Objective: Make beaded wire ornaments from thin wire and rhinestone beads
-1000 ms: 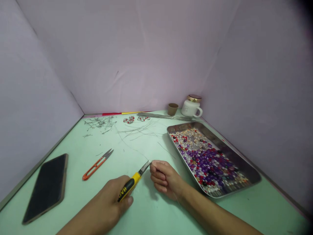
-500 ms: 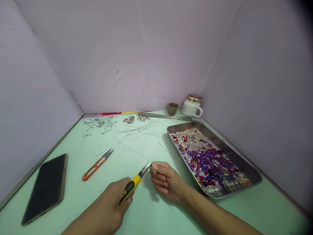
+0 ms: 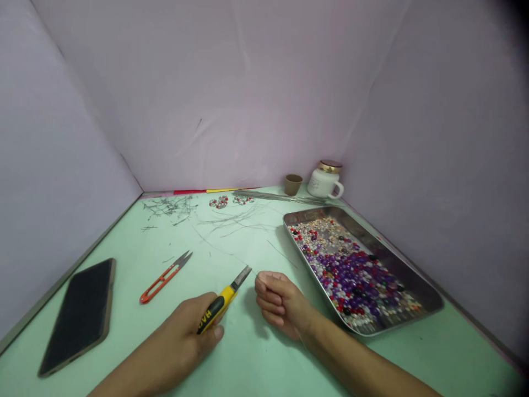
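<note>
My left hand (image 3: 188, 328) is wrapped round the yellow and black handles of a pair of pliers (image 3: 222, 302). Their narrow metal jaws point up and to the right, just short of my right fingertips. My right hand (image 3: 283, 303) is closed in a pinch on a thin wire (image 3: 253, 272). The wire runs from those fingertips past the tip of the pliers and off to the upper left over the green table. Whether the jaws grip the wire is too fine to tell. What lies inside the right fingers is hidden.
At the right lies a metal tray (image 3: 314, 284) of mixed beads. Orange thread snips (image 3: 159, 285) and a phone (image 3: 78, 317) are at the left. Farther back are wire scraps (image 3: 169, 205), beaded pieces (image 3: 219, 202), long wires (image 3: 281, 197), a brown cup (image 3: 293, 184) and a lidded white mug (image 3: 323, 183).
The pliers' tip has drawn back left and slightly up, away from my right fingertips, opening a small gap with wire across it. My right hand has barely moved.
</note>
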